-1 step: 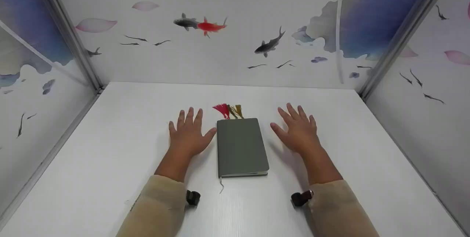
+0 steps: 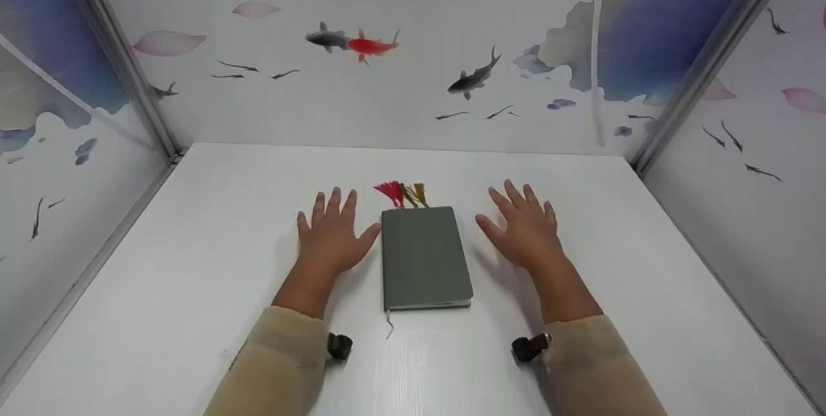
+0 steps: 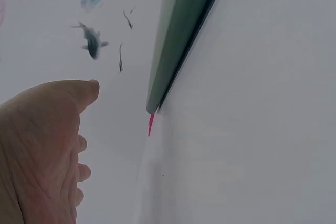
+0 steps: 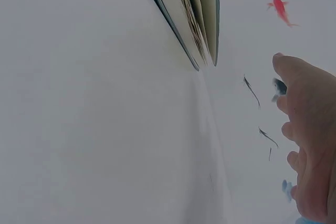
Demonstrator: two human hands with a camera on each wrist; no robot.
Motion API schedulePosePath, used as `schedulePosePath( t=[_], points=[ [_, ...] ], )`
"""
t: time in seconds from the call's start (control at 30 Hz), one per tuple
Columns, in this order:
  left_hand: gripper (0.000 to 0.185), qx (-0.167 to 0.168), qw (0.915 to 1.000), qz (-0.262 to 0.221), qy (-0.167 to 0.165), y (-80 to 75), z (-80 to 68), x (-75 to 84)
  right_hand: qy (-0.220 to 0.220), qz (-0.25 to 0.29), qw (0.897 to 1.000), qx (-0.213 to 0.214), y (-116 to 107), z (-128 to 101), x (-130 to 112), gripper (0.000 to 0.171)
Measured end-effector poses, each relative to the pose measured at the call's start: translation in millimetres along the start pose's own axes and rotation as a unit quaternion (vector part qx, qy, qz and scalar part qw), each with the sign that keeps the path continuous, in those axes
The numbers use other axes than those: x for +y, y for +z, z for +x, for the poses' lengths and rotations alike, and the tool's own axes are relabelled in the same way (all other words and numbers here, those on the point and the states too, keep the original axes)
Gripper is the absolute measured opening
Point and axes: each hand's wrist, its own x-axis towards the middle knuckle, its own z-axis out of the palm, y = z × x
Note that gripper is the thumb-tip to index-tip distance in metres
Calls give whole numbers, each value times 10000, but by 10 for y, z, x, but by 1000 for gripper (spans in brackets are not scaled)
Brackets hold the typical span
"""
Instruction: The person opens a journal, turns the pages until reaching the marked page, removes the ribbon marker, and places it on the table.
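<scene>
A closed green notebook (image 2: 426,258) lies on the white table between the two hands. Red, dark green and yellow tassels (image 2: 391,193) stick out past its far edge, and a thin ribbon (image 2: 390,324) trails from the near one. To its left, the left hand (image 2: 334,235) is spread with straight fingers, its thumb tip right by the notebook's spine. The right hand (image 2: 524,229) is likewise spread, a little apart from the notebook's right side. Neither hand holds anything. In the right wrist view the notebook's page edges (image 4: 191,14) show slightly fanned.
The white table (image 2: 193,222) is bounded by a back wall (image 2: 413,106) and side walls printed with fish, petals and blue shapes. Metal posts (image 2: 700,68) stand at the back corners. Black wrist devices (image 2: 530,347) sit at the sleeve cuffs.
</scene>
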Motion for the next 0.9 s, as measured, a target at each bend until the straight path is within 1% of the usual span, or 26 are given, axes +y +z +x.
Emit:
schedulePosePath(
  t=[0.1, 0.27, 0.47, 0.57, 0.73, 0.9],
  points=[
    [92, -45, 10000, -39, -1, 11, -34, 0, 23, 7, 10000, -51, 11, -22, -9, 84],
    [91, -67, 9999, -148, 45, -18, -79, 30, 44, 106, 9999, -110, -4, -26, -57, 83],
    [90, -123, 9995, -277, 87, -91, -121, 114, -63, 164, 9998, -41, -21, 0, -159, 80],
    [89, -218, 9992, -330, 114, -111, -150, 166, -90, 168, 9998, -108, -4, -11, -214, 79],
    [90, -416, 9983, -330, 229, -79, -211, 237, -138, 241, 9993, -268, 36, -43, -302, 78],
    [90, -548, 9975, -242, 387, -28, -256, 299, -357, 351, 9982, -319, 74, -63, -371, 75]
  ],
)
